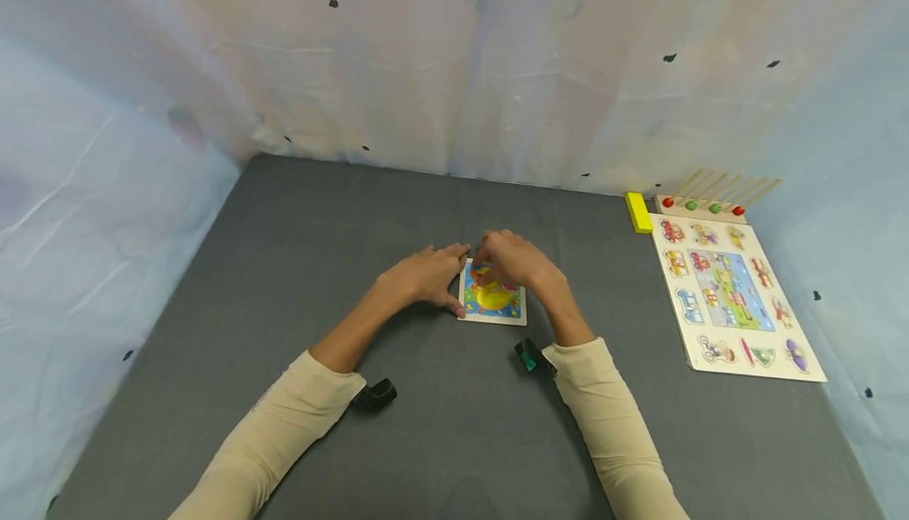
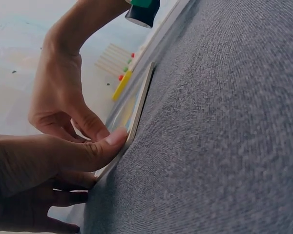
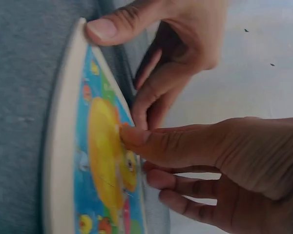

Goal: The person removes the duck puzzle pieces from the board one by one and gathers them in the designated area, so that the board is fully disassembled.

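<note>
A small square picture puzzle (image 1: 493, 316) lies on the grey cloth, with a yellow duck on a blue ground and a pale wooden rim. My left hand (image 1: 423, 275) holds its left side, the thumb on the near corner and the fingers spread along the far side. Bent over the upper part of the puzzle, my right hand (image 1: 517, 258) pinches a puzzle piece (image 3: 121, 132) between thumb and forefinger, right at the picture's surface. Most of that piece is hidden by the fingers. In the left wrist view the puzzle (image 2: 142, 100) is seen edge-on under my left thumb.
To the right lies a large wooden picture board (image 1: 675, 327) with vehicle and toy shapes. Behind it are a yellow block (image 1: 638, 212) and a wooden rack (image 1: 699, 208) with thin sticks and red and green beads. Pale sheeting (image 1: 454, 70) encloses the back and sides.
</note>
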Demonstrator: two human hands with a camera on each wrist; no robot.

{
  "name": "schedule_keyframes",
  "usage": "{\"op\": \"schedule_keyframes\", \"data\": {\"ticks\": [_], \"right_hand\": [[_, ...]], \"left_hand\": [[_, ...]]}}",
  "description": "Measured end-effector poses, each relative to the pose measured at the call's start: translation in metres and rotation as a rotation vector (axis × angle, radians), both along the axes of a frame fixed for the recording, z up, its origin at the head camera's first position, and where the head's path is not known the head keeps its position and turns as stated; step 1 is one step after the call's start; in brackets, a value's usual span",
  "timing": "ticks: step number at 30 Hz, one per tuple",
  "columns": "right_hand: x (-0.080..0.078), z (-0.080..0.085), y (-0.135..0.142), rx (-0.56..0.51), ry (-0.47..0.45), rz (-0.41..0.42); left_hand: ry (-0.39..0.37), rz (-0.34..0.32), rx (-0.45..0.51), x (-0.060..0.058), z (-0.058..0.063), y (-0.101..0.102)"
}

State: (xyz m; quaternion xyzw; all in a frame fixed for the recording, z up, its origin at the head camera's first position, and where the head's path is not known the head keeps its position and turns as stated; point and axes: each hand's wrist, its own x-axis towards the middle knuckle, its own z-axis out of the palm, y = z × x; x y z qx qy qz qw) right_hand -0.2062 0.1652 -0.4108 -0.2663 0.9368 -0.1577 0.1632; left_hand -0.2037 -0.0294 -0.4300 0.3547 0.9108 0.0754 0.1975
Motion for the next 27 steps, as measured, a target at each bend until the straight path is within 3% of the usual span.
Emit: {"op": "schedule_keyframes", "data": {"ticks": [8,14,22,27], "right_hand": [[0.003,-0.002,-0.008,0.005,0.033,-0.025],[0.006,-0.004,-0.012,0.052,0.032,-0.038],[0.007,-0.008,-0.012,0.107,0.105,-0.036],[0.001,-0.006,-0.015,0.118,0.143,-0.022]], "left_hand": [[0.001,0.015,-0.01,0.0,-0.001,0.002],[-0.039,0.02,-0.023,0.002,-0.001,0.001],[-0.055,0.019,0.0,0.005,-0.002,0.002],[-0.038,0.034,-0.005,0.001,-0.002,-0.001]]}}
